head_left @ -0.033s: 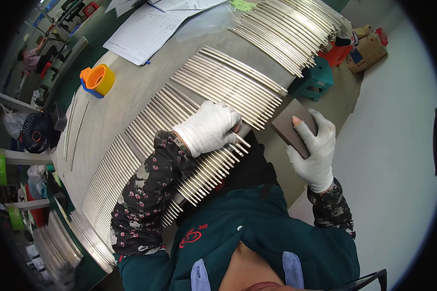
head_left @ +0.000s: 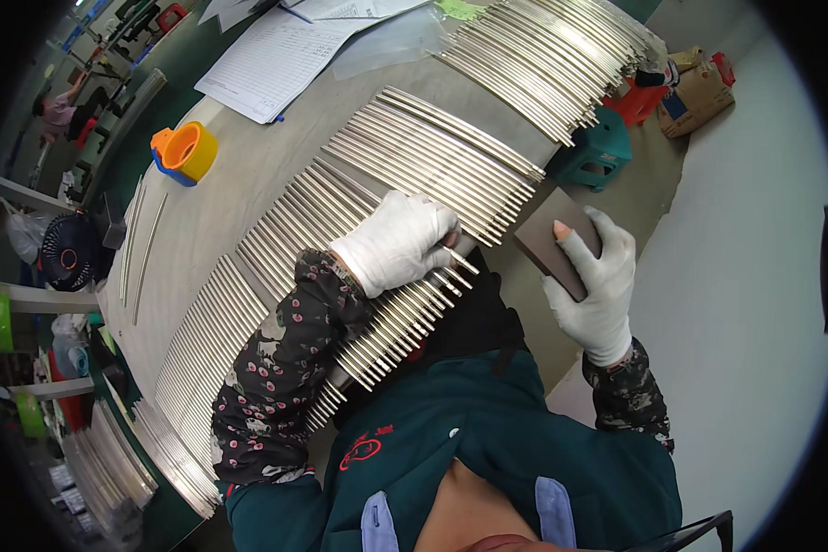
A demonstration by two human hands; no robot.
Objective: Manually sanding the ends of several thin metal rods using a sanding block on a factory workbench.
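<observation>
So the left hand [head_left: 396, 241], in a white glove, sits right over the table's near edge with its fingers curled in around a thin metal rod [head_left: 465, 263], and the rod's end pokes out past the fingertips toward the person's body. Can't tell whether it has more than one in there, since the knuckles cover most of the grip. That rod is at the body-side end of a bunch of silvery rods [head_left: 290, 216] lying side by side under the hand and forearm. The right hand [head_left: 603, 290], also gloved but with one bare fingertip showing, is gripping a flat grey-brown block [head_left: 547, 230] out past the table edge, just beside the rods but not touching them as far as I can see. More rods are all over the grey table [head_left: 239, 179]: one row [head_left: 432, 161] just beyond the left hand, a big batch [head_left: 534, 64] at the far end, and another row [head_left: 212, 336] next to the patterned sleeve [head_left: 271, 373]. There's also an orange-yellow ring-shaped thing [head_left: 191, 152] with a blue bit on it, near some printed sheets [head_left: 271, 69]. A teal stool [head_left: 598, 152] and a cardboard box [head_left: 699, 99] are on the floor off to the right.
</observation>
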